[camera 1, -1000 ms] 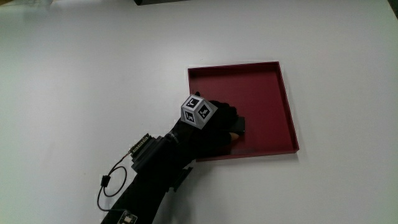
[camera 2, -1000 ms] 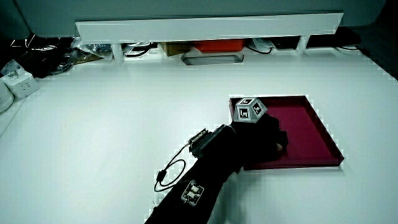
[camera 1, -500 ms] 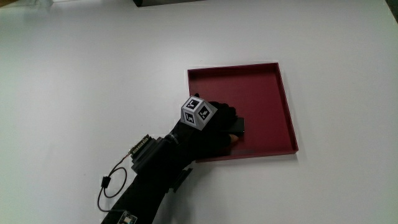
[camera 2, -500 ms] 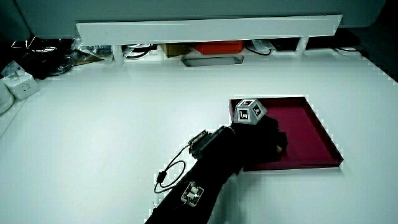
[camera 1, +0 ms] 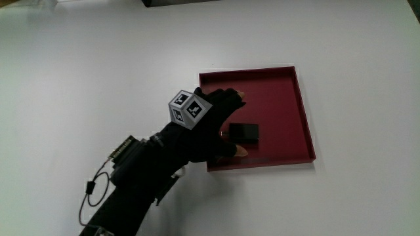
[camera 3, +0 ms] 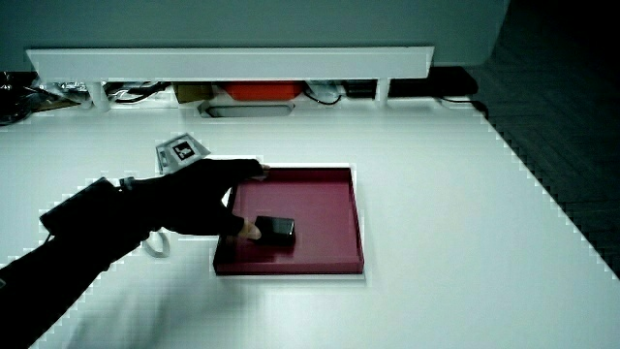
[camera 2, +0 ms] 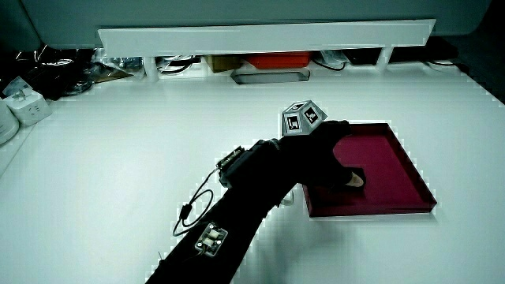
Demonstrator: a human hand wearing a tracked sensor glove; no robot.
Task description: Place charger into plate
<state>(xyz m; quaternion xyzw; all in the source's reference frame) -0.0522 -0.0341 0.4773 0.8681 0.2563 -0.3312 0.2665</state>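
Observation:
A small black charger [camera 1: 243, 133] lies flat inside the dark red square plate [camera 1: 282, 98], near the plate's edge closest to the person; it also shows in a side view as the charger [camera 3: 277, 230] in the plate [camera 3: 329, 194]. The gloved hand [camera 1: 213, 124] hovers over the plate's rim beside the charger, fingers spread and holding nothing. Its thumb tip sits just next to the charger. In a side view the hand [camera 2: 327, 154] hides the charger over the plate [camera 2: 387, 158].
A low white partition [camera 2: 264, 35] runs along the table's edge farthest from the person, with boxes and cables under it. White adapters [camera 2: 24, 106] sit at the table's edge. A cable [camera 1: 92, 190] loops from the forearm.
The hand has let go of the charger, opened its fingers and lifted away from it; the charger now lies uncovered in the plate.

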